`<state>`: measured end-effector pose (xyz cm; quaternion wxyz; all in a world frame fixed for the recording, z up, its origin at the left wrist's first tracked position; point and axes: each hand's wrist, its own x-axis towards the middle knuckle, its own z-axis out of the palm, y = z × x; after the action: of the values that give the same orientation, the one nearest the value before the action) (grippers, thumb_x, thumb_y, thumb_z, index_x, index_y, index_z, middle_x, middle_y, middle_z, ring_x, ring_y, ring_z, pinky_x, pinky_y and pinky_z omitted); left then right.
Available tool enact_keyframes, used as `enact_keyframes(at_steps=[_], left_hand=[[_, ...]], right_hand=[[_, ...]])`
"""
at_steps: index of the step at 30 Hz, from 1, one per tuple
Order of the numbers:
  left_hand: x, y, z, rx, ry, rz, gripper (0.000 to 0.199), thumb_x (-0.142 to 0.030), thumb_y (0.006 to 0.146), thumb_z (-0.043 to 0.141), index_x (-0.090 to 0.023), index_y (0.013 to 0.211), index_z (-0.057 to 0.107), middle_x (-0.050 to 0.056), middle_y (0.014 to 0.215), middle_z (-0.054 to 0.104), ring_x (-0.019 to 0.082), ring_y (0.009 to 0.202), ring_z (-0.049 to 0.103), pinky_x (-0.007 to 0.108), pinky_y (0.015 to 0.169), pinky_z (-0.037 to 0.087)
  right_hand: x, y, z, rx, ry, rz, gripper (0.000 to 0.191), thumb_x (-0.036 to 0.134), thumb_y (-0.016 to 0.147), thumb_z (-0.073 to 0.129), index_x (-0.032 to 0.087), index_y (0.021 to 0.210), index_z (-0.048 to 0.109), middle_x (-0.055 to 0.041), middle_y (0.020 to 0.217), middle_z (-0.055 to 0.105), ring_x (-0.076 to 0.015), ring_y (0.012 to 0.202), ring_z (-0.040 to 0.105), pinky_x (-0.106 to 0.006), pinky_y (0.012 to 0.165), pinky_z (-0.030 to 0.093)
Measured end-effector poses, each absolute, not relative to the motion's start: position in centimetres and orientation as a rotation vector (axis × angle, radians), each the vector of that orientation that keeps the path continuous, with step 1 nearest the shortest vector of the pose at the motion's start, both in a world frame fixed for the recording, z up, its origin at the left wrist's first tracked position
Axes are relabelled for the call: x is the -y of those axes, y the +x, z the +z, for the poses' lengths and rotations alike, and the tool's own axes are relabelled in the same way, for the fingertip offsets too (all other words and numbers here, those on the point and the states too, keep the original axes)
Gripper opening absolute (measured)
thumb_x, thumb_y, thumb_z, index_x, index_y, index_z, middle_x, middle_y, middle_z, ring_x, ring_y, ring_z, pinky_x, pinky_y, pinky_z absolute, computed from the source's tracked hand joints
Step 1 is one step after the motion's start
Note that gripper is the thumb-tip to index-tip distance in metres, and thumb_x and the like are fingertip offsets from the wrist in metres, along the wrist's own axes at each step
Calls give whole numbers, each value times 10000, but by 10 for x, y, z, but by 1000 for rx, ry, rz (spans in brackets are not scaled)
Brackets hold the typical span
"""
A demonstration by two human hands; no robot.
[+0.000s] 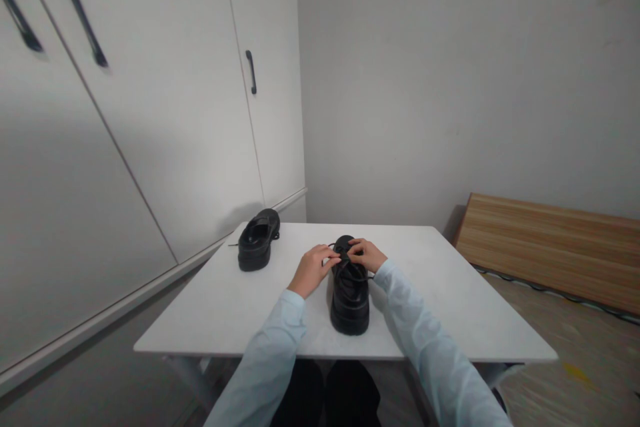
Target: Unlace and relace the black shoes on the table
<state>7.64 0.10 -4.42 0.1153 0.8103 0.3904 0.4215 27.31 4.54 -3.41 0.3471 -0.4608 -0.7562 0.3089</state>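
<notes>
- Pale wall [450,80], filling the upper right of the frame, with a white cupboard [150,80] down the left side.
- White table [425,320], across the lower middle; this is the surface I am working over.
- Wooden board [545,247], leaning at the right edge.
- Two pale blue sleeves [430,347], reaching up from the bottom of the frame.
- Near shoe [350,310], black, upright on the table just below and right of centre, heel towards me, toe pointing up the frame.
- Far shoe [254,259], also black, left of centre near the table's back corner, well apart from both hands.
- Left hand [313,270], fingertips together, pinched on the lace at the near shoe's front.
- Right hand [367,255], opposite it, thumb and finger also closed on the lace.
- Dark lace [345,257], between the fingertips; the knot's form is too small to tell. I judge the step in hand to be working this lace; the next move calls for two firm pinches and an even, gentle pull.
</notes>
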Motion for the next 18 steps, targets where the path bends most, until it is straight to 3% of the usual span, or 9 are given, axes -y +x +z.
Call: enact_keyframes(at_steps=[3, 9, 14, 18], left_hand=[[1, 78, -42, -1163, 2372, 1283, 217, -376, 809, 605, -195, 915, 659, 67, 920, 642, 207, 937, 556, 364, 869, 443], [4, 82, -42, -1044, 2265, 1255, 588, -386, 729, 688, -197, 1247, 483, 118, 1268, 517, 244, 1193, 463, 420, 1031, 359], [3, 83, -46, -976, 2168, 1165, 621, -308, 763, 646, -202, 1323, 397, 128, 1368, 443, 251, 1269, 416, 443, 1079, 312], [2, 84, -47, -951, 2175, 1163, 637, -295, 777, 625, -199, 1346, 356, 129, 1404, 403, 249, 1306, 371, 450, 1109, 269]], right_hand=[[-42, 272, -35, 1913, -1187, 777, 88, 146, 601, 689, 222, 593, 732, -70, 970, 669, -269, 1035, 580, -436, 972, 387], [-29, 271, -35, 1778, -1198, 653, 92, 167, 645, 651, 214, 578, 691, -66, 927, 656, -235, 974, 584, -435, 961, 400], [-21, 271, -37, 1636, -1195, 515, 87, 254, 698, 619, 213, 632, 658, -70, 1005, 628, -231, 996, 564, -431, 869, 472], [-17, 278, -33, 1535, -1117, 523, 196, 379, 739, 585, 200, 676, 635, -102, 1009, 632, -240, 951, 585, -395, 735, 529]])
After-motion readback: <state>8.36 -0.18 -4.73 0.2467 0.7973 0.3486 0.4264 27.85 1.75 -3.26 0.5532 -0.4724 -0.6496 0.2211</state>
